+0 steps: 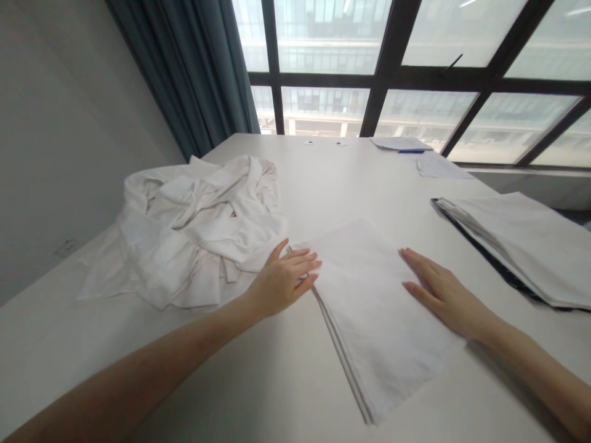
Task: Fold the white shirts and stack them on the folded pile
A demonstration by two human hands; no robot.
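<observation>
A folded white cloth [373,314] lies flat on the white table, its layered edge showing along the left side. My left hand [284,280] rests at that left edge, fingers stretched out with their tips on the cloth. On the opposite side, my right hand [443,298] lies along the cloth's right edge, fingers extended and slightly apart. Neither hand grips anything. A loose heap of crumpled white cloth [198,227] sits just beyond my left hand and forearm.
At the right, a stack of folded white cloth [530,240] lies on something dark and flat. Papers [399,143] and a blue pen [410,151] are near the table's far edge. Behind the table [323,184] are windows [327,37] and a dark blue curtain [198,67].
</observation>
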